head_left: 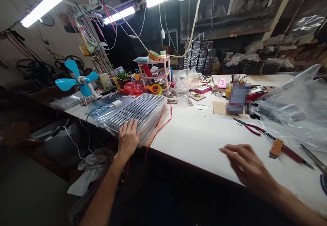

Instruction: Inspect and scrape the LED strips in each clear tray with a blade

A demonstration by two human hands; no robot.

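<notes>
My left hand (pixel 129 139) lies with fingers stretched out on the near edge of a stack of silvery, ribbed panels (pixel 139 107). Clear plastic wraps the stack's side, and a red strap (pixel 163 125) hangs loose along its right. Over the front of the white tabletop (pixel 189 134) hovers my right hand (pixel 246 163), apart from everything, with fingers loosely bent and nothing visible in them. Red-handled pliers (pixel 247 126) are the nearest tool, just beyond it. Farther right, a tan block (pixel 276 147) rests on a long, dark tool.
A blue fan (pixel 82 79) and blue cable (pixel 102 110) are at the left. Behind the stack stands a pink rack (pixel 154 69) with tape rolls. Clear plastic sheeting (pixel 293 113) covers the right side; scissors (pixel 316 164) lie at the right edge. Cords hang overhead.
</notes>
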